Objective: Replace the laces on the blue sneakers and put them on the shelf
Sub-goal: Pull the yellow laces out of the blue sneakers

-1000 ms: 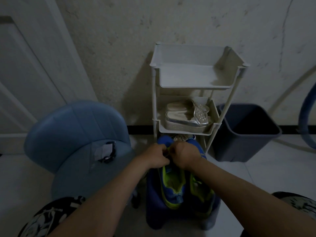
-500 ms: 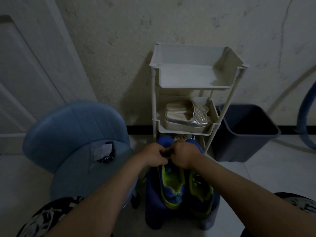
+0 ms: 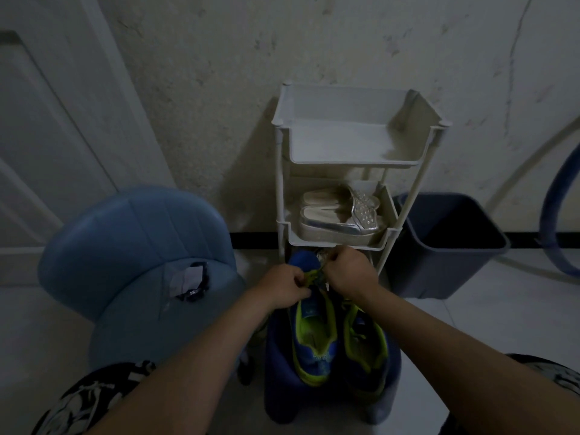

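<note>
your left hand (image 3: 282,285) and right hand (image 3: 348,271), both curled, pinch the green lace (image 3: 312,274) at the toe end of one blue sneaker (image 3: 315,340), which lies on the stool (image 3: 329,400) pointing away from you toward the shelf (image 3: 351,163) just beyond.

Dim room, cracked wall (image 3: 219,73), white door (image 3: 47,136), blue chair (image 3: 131,233), dark bin (image 3: 439,277), tiled floor (image 3: 502,324)

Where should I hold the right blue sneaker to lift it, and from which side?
Likely the heel collar of the right sneaker, from above on the near side: its opening faces up and its heel points at the person. The left hand and right hand pinch the lace.
</note>
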Available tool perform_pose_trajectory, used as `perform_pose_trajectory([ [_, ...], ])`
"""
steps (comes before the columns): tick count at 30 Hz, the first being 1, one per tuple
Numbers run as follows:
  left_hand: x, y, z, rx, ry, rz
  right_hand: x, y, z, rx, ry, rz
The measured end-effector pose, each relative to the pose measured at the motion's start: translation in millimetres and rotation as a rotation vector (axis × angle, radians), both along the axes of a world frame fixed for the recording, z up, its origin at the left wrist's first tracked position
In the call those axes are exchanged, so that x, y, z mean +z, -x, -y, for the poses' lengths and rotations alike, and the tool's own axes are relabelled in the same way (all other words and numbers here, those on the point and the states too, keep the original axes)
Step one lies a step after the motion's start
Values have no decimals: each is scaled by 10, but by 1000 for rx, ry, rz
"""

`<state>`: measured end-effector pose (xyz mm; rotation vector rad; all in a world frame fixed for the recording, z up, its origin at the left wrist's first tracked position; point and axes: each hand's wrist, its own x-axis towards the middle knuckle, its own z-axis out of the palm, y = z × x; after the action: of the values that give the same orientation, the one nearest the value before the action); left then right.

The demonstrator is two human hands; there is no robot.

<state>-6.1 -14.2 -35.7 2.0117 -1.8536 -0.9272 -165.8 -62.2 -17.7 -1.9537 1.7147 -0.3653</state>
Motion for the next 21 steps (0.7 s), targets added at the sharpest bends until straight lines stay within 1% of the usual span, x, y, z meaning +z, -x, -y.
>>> perform_pose_trajectory([
  [2, -34, 44, -2, 40, 71, 13, 1, -4, -28, 97, 48, -76],
  [6, -78, 121, -9, 98, 83, -2, 40, -38, -85, 368, 133, -86],
  [9, -111, 106, 2, 98, 74, 3, -35, -93, -92, 491, 131, -290],
  [12, -128, 71, 16, 90, 81, -10, -80, -82, -32, 515, 152, -431],
  [14, -132, 63, 21, 96, 79, -28, -50, -59, 15, 460, 149, -404],
  [15, -137, 62, 22, 97, 75, -37, -28, -45, 39, 388, 150, -342],
  [18, -149, 65, 18, 104, 69, -62, 33, 14, 115, 78, 214, -91],
  [19, -151, 71, 17, 106, 79, -56, 38, 40, 146, 13, 232, -18],
  [21, -154, 85, 19, 95, 114, -26, 42, 89, 209, -16, 220, 36],
])
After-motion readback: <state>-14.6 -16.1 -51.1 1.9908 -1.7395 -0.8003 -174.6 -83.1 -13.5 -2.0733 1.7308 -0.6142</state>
